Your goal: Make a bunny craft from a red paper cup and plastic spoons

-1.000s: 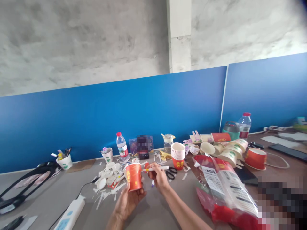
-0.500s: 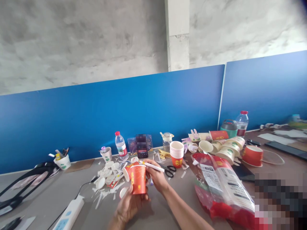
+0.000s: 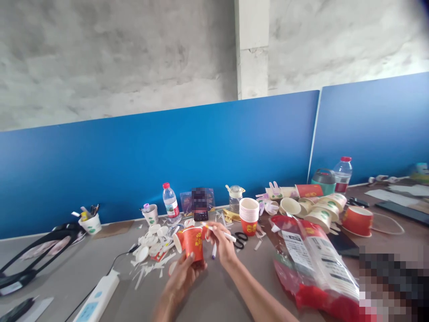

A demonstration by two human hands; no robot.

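A red paper cup (image 3: 193, 243) with yellow print is gripped around its lower part by my left hand (image 3: 183, 272), slightly tilted. Just right of it, my right hand (image 3: 221, 241) pinches a white marker pen (image 3: 225, 235), its tip pointing left over the cup's rim. Behind the held cup lies another red paper cup (image 3: 177, 242) on its side, partly hidden. On the table below my right hand is a purple-tipped marker (image 3: 214, 251). Black-handled scissors (image 3: 240, 240) lie to the right, beside a stack of red paper cups (image 3: 249, 216).
White paper scraps and rings (image 3: 152, 243) are heaped to the left. A water bottle (image 3: 171, 205) and a pen cup (image 3: 150, 215) stand behind them. A power strip (image 3: 98, 297) lies front left; a plastic bag of cups (image 3: 311, 259) and several tipped cups (image 3: 323, 210) occupy the right.
My left hand has turned the red cup, so more yellow print faces me. My right hand with the pen has shifted slightly away from the cup. The view has moved a little left.
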